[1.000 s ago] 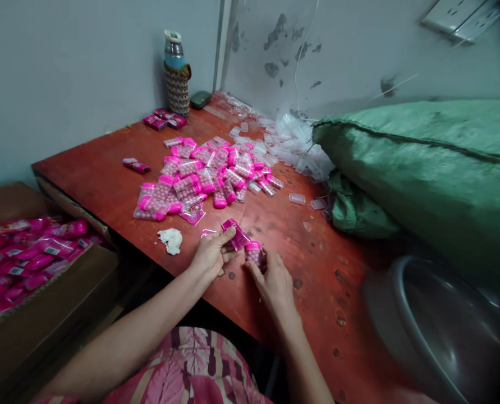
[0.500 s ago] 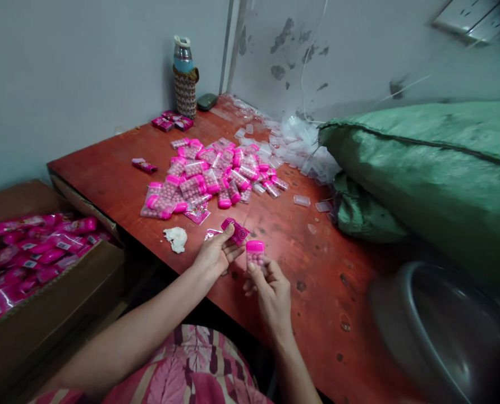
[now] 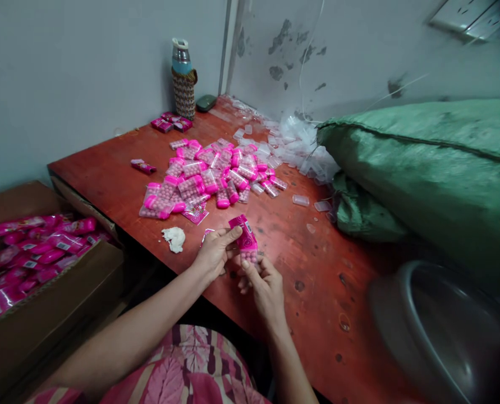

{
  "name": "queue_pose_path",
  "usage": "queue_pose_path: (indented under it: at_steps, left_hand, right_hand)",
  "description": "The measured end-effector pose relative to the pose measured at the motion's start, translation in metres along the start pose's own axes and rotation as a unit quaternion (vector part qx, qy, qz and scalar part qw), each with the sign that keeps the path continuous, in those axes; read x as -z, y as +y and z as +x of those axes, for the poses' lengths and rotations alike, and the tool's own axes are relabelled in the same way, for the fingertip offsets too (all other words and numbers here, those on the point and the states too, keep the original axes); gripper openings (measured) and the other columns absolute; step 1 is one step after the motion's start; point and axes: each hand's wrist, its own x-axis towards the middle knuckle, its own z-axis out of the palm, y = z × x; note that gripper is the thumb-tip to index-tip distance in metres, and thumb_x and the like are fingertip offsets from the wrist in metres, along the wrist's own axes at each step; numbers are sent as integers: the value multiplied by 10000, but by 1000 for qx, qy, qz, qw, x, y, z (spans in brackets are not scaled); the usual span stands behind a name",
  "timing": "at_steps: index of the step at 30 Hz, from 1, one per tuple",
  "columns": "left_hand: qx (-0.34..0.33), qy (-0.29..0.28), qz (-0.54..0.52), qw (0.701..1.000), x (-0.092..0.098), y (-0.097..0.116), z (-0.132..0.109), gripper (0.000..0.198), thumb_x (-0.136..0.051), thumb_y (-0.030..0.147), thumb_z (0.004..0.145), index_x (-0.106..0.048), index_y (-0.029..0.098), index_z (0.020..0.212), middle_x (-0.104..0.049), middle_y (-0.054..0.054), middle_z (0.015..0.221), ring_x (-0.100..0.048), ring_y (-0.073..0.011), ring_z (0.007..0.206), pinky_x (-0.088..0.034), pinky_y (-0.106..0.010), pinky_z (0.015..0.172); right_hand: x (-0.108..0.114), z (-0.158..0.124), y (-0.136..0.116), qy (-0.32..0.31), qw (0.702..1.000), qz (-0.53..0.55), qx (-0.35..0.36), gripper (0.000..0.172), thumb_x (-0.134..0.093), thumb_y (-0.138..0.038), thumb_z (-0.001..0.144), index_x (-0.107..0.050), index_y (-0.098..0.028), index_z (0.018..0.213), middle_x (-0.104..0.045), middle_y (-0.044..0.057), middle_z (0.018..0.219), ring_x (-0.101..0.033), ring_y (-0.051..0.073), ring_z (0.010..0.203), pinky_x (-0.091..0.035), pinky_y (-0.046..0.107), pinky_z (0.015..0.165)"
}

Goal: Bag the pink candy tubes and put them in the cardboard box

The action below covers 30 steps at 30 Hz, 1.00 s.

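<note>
My left hand [image 3: 216,249] pinches a pink printed sleeve [image 3: 245,231] between thumb and fingers. Below it, my right hand [image 3: 265,285] grips a small clear candy box [image 3: 248,256] filled with pink balls. The sleeve covers the upper end of the box, so its pink cap is hidden. Beyond my hands lies a heap of similar candy boxes [image 3: 201,182] with bright pink caps. Flat printed sleeves [image 3: 196,214] lie at the heap's near edge, and another is partly behind my left hand. A crumpled white lump [image 3: 174,239] rests left of that hand.
On the left stands a cardboard box [image 3: 64,292] of wrapped pink packs. A bottle in a knitted cover [image 3: 184,92] is at the back. Clear empty cases [image 3: 300,146] are piled beside a big green sack [image 3: 422,157]. A grey basin [image 3: 418,325] sits at right.
My hands have come together. The sleeve, held apart from the box before, now stands upright over the box's capped end.
</note>
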Motion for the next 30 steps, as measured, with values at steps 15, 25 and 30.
queue_pose_path:
  at_steps: [15,25,30]
  left_hand:
    - [76,-82,120,986,-4,-2,-2,210,-705,271,608,-601,89,624,-594,-29,501,-533,-100,420,-407,-194,404]
    - [26,-32,144,989,-1,4,0,180,-708,226,597,-645,79,678,-632,-49,594,-570,-110,528,-468,-210,526]
    - [57,-28,87,994,-3,1,-2,172,-706,224,602,-599,93,576,-625,-50,575,-567,-104,513,-461,-200,510]
  right_hand:
    - [3,6,3,1,998,56,4,171,-576,-328,766,-532,-166,805,-572,-37,564,-498,68,391,-404,162,361]
    - [2,5,9,33,985,169,-6,266,-617,-284,740,-518,-179,963,-625,6,749,-584,100,530,-490,217,488]
    - [-3,-1,6,76,993,91,24,214,-616,-278,741,-545,-170,913,-625,9,751,-585,101,541,-502,227,505]
